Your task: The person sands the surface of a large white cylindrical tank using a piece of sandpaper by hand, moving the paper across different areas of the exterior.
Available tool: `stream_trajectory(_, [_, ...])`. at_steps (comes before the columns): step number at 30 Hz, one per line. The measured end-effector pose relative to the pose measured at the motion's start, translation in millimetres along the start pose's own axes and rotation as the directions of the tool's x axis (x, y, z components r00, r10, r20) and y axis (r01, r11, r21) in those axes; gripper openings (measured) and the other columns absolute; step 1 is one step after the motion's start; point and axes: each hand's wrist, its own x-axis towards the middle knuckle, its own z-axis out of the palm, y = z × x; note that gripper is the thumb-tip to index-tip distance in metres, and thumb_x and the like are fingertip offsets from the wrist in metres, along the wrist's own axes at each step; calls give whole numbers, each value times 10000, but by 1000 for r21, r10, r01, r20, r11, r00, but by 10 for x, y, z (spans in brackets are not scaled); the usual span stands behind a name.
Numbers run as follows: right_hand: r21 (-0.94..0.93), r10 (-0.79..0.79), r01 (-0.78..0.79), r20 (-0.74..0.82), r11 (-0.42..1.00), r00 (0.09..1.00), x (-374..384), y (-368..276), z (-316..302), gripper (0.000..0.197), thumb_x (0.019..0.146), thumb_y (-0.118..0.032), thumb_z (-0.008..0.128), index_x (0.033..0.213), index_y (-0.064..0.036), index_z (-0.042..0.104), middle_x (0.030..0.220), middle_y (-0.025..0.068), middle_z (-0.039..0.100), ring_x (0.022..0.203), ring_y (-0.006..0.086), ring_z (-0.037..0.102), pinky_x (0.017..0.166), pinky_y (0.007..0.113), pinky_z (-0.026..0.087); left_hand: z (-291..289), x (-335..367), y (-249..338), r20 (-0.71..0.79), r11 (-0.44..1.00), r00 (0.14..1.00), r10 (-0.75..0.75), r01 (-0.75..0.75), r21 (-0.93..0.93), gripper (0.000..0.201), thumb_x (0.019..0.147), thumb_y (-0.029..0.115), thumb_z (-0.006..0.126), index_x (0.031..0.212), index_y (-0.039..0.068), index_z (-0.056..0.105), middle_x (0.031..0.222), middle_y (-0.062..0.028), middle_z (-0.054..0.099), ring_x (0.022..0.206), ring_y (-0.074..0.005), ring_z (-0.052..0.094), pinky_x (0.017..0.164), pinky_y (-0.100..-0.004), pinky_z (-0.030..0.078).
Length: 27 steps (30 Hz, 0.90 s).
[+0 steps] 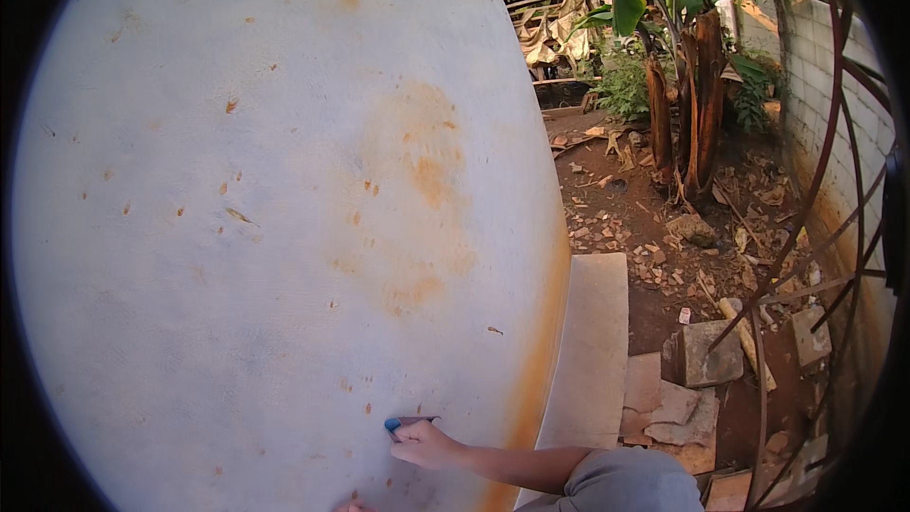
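Observation:
A large pale bluish-white wall (pixel 275 256) fills the left and middle of the view, marked with brown specks and orange-brown stains. Low on it, my right hand (pixel 427 446) is closed around a small flat piece (pixel 391 425), blue at its left end and dark along its upper edge. Its exact kind is too small to make out. The piece lies against or very close to the wall. Only a sliver of my left hand (pixel 353 506) shows at the lower edge, near the wall; its fingers are mostly hidden.
A pale concrete ledge (pixel 592 351) runs along the wall's foot. To the right lie broken slabs (pixel 678 412), a concrete block (pixel 711 353) and rubble on brown soil. Curved rusty metal bars (pixel 820 180) stand before a block wall (pixel 806 66). Banana plants (pixel 697 104) grow farther back.

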Motion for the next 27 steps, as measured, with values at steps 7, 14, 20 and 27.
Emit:
stream_trajectory(7, [15, -111, 115, -174, 993, 978, 281, 15, -420, 450, 860, -100, 651, 608, -74, 279, 583, -56, 281, 576, 53, 288, 493, 321, 242, 16, -16, -84, -12, 998, 999, -32, 31, -63, 269, 1037, 138, 522, 1042, -61, 702, 840, -105, 676, 691, -164, 629, 612, -302, 535])
stream_trajectory(14, [-150, -163, 165, 24, 975, 986, 160, -17, -287, 461, 853, -85, 671, 626, -58, 271, 589, -5, 258, 583, 97, 272, 512, 341, 260, 226, 23, 15, -132, 993, 987, -88, 76, -92, 254, 1033, 143, 526, 969, -50, 679, 800, -105, 669, 676, -175, 632, 608, -307, 523])
stream_trajectory(20, [-167, -312, 318, 67, 933, 948, 317, -157, -535, 431, 839, -105, 667, 642, -27, 291, 604, 71, 240, 562, 175, 258, 522, 380, 280, 385, 53, 90, -202, 995, 975, -96, 92, -29, 266, 1030, 155, 527, 952, -47, 683, 776, -113, 677, 651, -186, 636, 611, -311, 522])
stream_trajectory(27, [-275, -294, 326, 150, 905, 944, 507, -119, -819, 398, 822, -111, 662, 620, -28, 330, 550, 79, 283, 528, 185, 255, 507, 389, 277, 317, 119, -55, -233, 988, 963, -133, 112, -102, 349, 1020, 255, 543, 966, -54, 698, 771, -133, 696, 636, -205, 653, 587, -320, 536])
